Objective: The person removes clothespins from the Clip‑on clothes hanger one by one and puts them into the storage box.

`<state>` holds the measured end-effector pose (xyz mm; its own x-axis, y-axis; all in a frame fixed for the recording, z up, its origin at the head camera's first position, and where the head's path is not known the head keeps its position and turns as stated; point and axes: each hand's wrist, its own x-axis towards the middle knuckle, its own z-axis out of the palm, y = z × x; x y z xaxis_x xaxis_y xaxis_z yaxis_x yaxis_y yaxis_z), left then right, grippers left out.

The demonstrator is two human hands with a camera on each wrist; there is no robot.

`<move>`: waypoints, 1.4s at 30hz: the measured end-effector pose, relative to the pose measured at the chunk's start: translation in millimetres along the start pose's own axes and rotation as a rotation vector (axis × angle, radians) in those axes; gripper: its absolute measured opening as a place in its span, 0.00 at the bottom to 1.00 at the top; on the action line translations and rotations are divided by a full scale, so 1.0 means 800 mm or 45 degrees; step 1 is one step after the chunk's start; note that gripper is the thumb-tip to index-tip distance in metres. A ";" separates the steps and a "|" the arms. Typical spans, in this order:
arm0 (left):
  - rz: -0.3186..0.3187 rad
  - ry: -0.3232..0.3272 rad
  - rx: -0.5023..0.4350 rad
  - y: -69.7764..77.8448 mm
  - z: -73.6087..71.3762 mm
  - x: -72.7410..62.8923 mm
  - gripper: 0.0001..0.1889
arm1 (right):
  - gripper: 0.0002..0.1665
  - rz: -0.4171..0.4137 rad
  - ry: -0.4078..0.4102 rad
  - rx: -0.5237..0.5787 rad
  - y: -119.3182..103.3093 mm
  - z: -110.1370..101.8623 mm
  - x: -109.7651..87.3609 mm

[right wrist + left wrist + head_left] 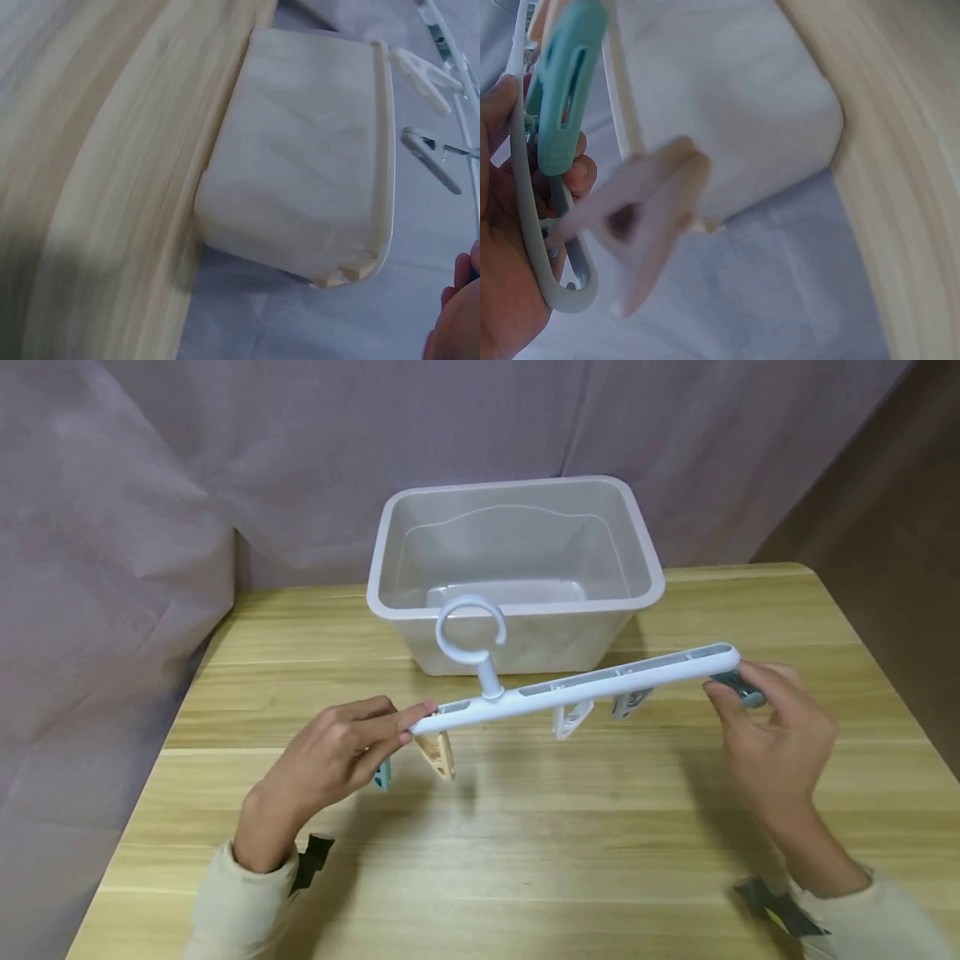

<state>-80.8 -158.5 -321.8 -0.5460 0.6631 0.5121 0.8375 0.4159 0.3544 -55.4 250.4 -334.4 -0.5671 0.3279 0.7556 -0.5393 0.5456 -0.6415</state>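
A pale blue clip hanger (592, 687) with a ring-shaped hook (471, 631) is held above the table, its right end tilted higher in the head view. My left hand (330, 752) grips its left end, near a beige clip (438, 756) and a teal clip (570, 90). At the other end, my right hand (783, 735) pinches a dark teal clip (738, 687) between thumb and fingers. Under the bar between the hands hang a white clip (572, 720) and a grey clip (630, 703). The right hand shows only partly in its wrist view.
Behind the hanger, a light grey plastic bin (517, 639) stands upright near the back edge of the wooden table (525, 860). A greyish cloth (300, 460) hangs behind the table and down its left side.
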 end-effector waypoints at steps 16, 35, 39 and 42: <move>0.028 0.095 0.069 -0.007 0.005 -0.002 0.20 | 0.22 0.029 -0.245 -0.045 0.003 -0.002 0.004; -0.003 0.111 0.126 -0.003 0.012 0.000 0.20 | 0.18 0.138 -0.166 0.032 -0.002 0.013 -0.008; 0.007 0.129 0.114 -0.003 0.015 0.001 0.20 | 0.16 0.128 -0.153 0.069 -0.001 0.015 -0.009; 0.004 0.157 0.079 -0.003 0.016 0.002 0.20 | 0.15 0.058 -0.150 0.104 0.003 0.017 -0.015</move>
<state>-83.5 -150.3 -331.5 -0.5388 0.5843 0.6069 0.8368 0.4544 0.3054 -58.7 237.0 -346.7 -0.6585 0.2558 0.7077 -0.5575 0.4659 -0.6871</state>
